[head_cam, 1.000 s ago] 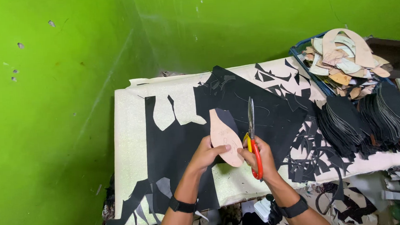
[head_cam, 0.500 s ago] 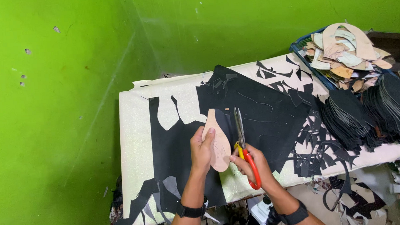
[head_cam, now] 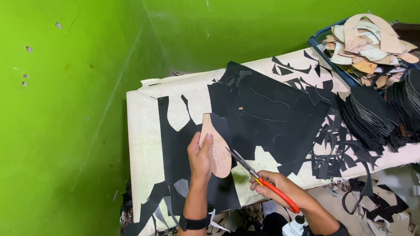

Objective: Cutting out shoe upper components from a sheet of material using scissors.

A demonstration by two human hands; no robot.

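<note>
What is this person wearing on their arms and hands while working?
Both forearms are bare, with no sleeves in view, and the hands wear no gloves. The left hand has a black band, like a watch strap, around its wrist. The right hand has a similar dark band at its wrist, partly cut off by the picture's edge.
</note>
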